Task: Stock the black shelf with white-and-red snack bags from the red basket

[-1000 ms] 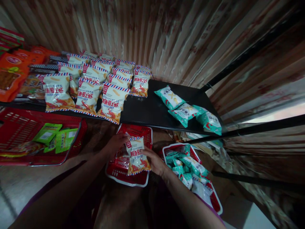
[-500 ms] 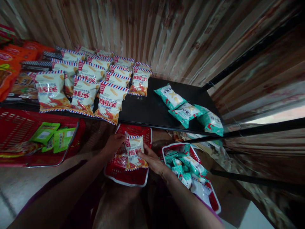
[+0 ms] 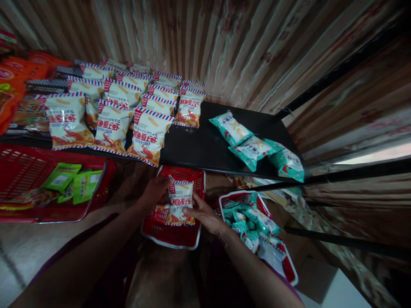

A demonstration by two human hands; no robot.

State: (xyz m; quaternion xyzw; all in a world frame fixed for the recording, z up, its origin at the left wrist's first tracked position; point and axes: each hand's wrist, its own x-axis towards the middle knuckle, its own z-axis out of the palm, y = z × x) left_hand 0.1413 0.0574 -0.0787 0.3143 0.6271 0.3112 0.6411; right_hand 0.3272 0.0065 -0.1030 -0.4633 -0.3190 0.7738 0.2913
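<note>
A white snack bag [image 3: 180,199] with striped edges is held between both hands above a red basket [image 3: 184,238]. My left hand [image 3: 158,191] pinches its upper left corner. My right hand [image 3: 203,212] grips the right side, with the thumb across the front. Part of another similar bag shows beneath it, inside the basket. On the black shelf [image 3: 195,147] ahead, rows of the same white bags [image 3: 145,137] stand upright at the left. Several teal snack bags [image 3: 236,128] lie at the shelf's right end.
At the left, a red basket [image 3: 38,218] holds green packets [image 3: 86,187]. Another basket [image 3: 290,267] at the right is filled with teal bags [image 3: 257,218]. Orange packages [image 3: 13,81] sit at the shelf's far left. Black metal bars [image 3: 346,171] cross at the right, before a striped curtain [image 3: 244,51].
The held bag has tilted a little, its lower end shifting slightly left. Both hands keep their hold on it. The view has shifted only slightly.
</note>
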